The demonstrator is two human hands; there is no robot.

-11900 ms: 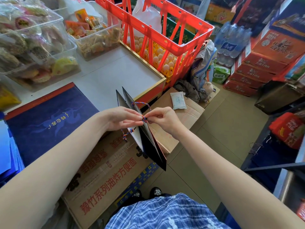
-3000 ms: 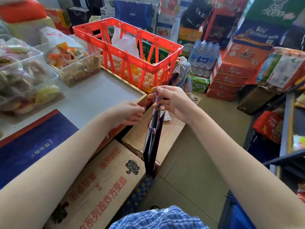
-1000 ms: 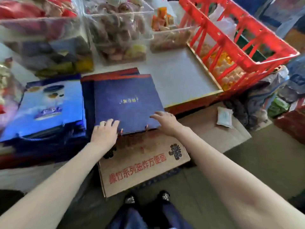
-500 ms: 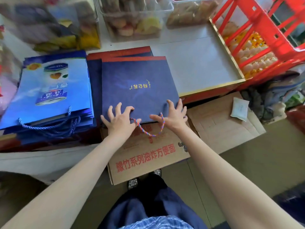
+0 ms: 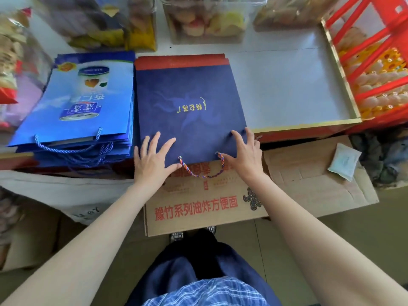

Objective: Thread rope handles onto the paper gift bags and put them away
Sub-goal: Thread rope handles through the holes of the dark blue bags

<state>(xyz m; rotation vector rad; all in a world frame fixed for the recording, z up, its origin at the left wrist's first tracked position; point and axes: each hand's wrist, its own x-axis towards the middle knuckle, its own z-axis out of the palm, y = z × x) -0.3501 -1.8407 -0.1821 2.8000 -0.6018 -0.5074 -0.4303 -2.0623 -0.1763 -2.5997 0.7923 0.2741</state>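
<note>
A dark navy paper gift bag (image 5: 189,102) with gold lettering lies flat on top of a pile of like bags on the counter. Its multicoloured rope handle (image 5: 201,171) hangs in a loop over the counter's near edge. My left hand (image 5: 153,160) lies flat on the bag's near left corner with fingers spread. My right hand (image 5: 245,154) rests with spread fingers on the near right corner, next to the handle's right end.
A stack of bright blue printed bags (image 5: 75,102) with blue rope handles lies to the left. Clear tubs of snacks (image 5: 205,18) line the back. A red crate (image 5: 375,62) of eggs stands at right. Cardboard boxes (image 5: 198,206) sit below the counter.
The bag that I held upright by its handle now lies flat on the navy pile. Both hands have spread further apart on its near corners since half a second ago.
</note>
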